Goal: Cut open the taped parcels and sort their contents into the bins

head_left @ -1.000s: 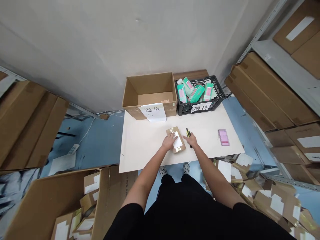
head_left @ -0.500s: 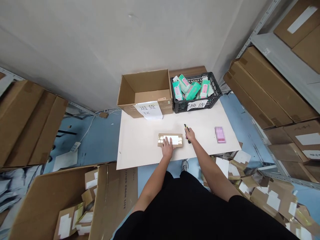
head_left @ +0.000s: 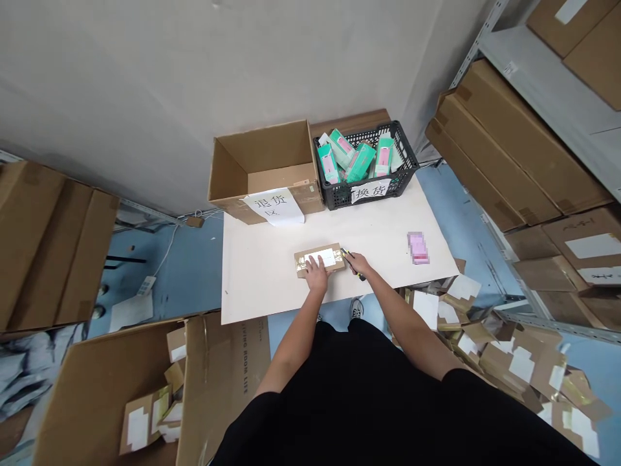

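Observation:
A small cardboard box (head_left: 301, 265) with a white label and shiny tape lies slightly turned on the white table (head_left: 262, 285). My left hand (head_left: 317, 274) holds it from the near side, fingers over its top and the thumb by the front edge. In my right hand (head_left: 358, 263) is a black and yellow utility knife (head_left: 361, 276), gripped with the fingers wrapped round its handle. The knife's front end meets the box's right end; whether the blade has cut in is too small to tell.
At the table's back stand a large open carton (head_left: 272, 175) with a paper sign and a black plastic crate (head_left: 407, 171) of green boxes. A blurred pink item (head_left: 418, 248) lies at right. Opened cartons (head_left: 514, 362) pile on the floor; a big carton (head_left: 213, 382) stands lower left.
My right hand has brought the knife left to the box's right end. The box has turned a little, its right end now farther from me. The view has shifted slightly.

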`<state>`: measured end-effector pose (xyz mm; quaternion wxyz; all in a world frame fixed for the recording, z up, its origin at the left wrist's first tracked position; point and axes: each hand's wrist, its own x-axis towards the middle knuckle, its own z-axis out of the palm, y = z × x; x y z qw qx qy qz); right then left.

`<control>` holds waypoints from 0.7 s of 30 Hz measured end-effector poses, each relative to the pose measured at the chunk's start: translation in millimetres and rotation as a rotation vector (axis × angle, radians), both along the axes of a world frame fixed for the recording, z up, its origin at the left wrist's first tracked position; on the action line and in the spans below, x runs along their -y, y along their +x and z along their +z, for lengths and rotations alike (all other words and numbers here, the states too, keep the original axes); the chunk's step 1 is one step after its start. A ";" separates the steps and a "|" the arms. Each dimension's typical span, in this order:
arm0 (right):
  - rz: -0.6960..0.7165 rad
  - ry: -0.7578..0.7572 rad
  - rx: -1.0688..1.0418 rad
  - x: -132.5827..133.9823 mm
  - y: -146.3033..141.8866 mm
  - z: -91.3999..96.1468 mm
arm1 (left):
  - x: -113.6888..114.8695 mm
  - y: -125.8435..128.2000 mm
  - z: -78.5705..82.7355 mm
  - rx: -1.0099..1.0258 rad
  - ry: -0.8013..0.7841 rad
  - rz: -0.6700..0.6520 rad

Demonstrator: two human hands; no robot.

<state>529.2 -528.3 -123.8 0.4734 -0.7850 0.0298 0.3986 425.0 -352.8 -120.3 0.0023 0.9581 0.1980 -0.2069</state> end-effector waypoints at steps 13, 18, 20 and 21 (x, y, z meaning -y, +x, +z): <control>-0.206 -0.121 0.056 -9.9 -46.3 -9.4 | -69.6 17.5 30.6 0.125 -0.176 -0.043; -0.237 -0.371 0.159 -77.1 -20.3 -4.4 | -80.6 -17.5 27.9 0.007 -0.124 0.054; -0.218 -0.370 0.185 -92.3 -2.3 -1.1 | -78.0 -33.4 26.8 -0.026 -0.141 0.036; -0.198 -0.335 0.195 -97.9 5.0 0.6 | -77.2 -39.1 26.5 -0.020 -0.156 0.009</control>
